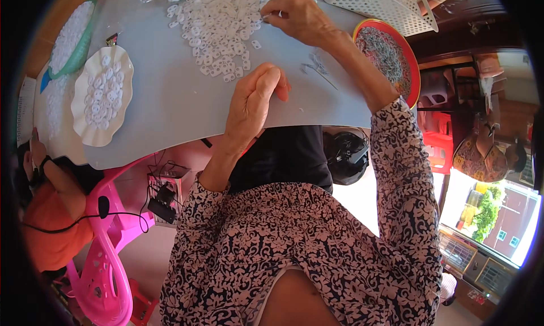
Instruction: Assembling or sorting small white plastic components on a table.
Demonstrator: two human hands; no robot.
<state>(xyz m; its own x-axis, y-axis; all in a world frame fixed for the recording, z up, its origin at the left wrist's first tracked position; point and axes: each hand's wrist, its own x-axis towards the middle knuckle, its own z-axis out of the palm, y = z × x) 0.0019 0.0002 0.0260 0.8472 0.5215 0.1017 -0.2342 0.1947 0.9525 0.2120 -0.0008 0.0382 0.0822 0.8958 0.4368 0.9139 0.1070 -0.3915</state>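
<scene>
A big heap of small white plastic pieces (218, 20) lies on the grey table top (170, 99). My right hand (297, 18) reaches to the heap's right edge, its fingertips pinched on one white piece. My left hand (255, 102) rests on the table near its front edge with the fingers curled into a fist; whatever may be inside it is hidden. A few thin metal bits (317, 65) lie on the table between the two hands.
A white fluted plate (122, 65) and a green-rimmed bowl (85, 48) hold more white pieces at the left. A red bowl (413, 65) of grey metal bits and a white perforated basket (379, 3) stand at the right. Another person in orange (51, 212) sits beside a pink chair (107, 263).
</scene>
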